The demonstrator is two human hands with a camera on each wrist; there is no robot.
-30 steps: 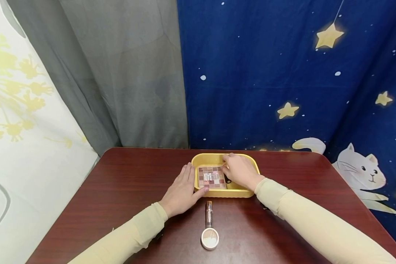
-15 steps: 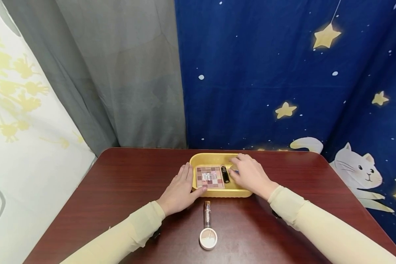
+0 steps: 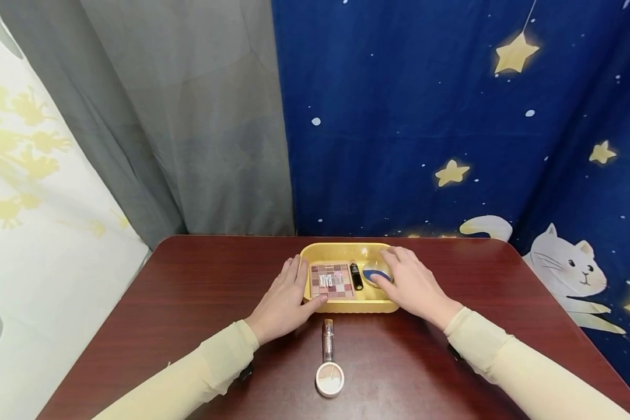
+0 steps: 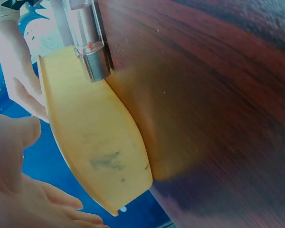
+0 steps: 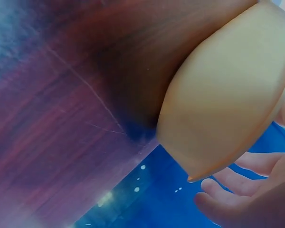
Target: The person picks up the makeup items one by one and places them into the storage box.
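In the head view a yellow tray (image 3: pixel 332 252) sits near the far side of the table. My left hand (image 3: pixel 280 303) rests along its left end, fingers straight and thumb over the near rim. My right hand (image 3: pixel 413 283) is at the right end, its thumb reaching over a round container with a blue and pale top (image 3: pixel 376 272). The hand partly hides that container. Beside it in the tray lie a small black tube (image 3: pixel 356 277) and an eyeshadow palette (image 3: pixel 322 281). In the right wrist view the fingers (image 5: pixel 235 182) are loosely spread beside the tray wall.
In front of the tray, a clear tube with a metallic end (image 3: pixel 328 341) lies on the dark red table (image 3: pixel 231 262). A round compact with a pale rim (image 3: pixel 329 380) touches or nearly touches its near end. Grey and blue curtains (image 3: pixel 357 146) hang behind the table.
My right hand has moved right inside the tray, off the black tube and to the tray's right end. The black tube and round container have come into sight. My left hand stays put.
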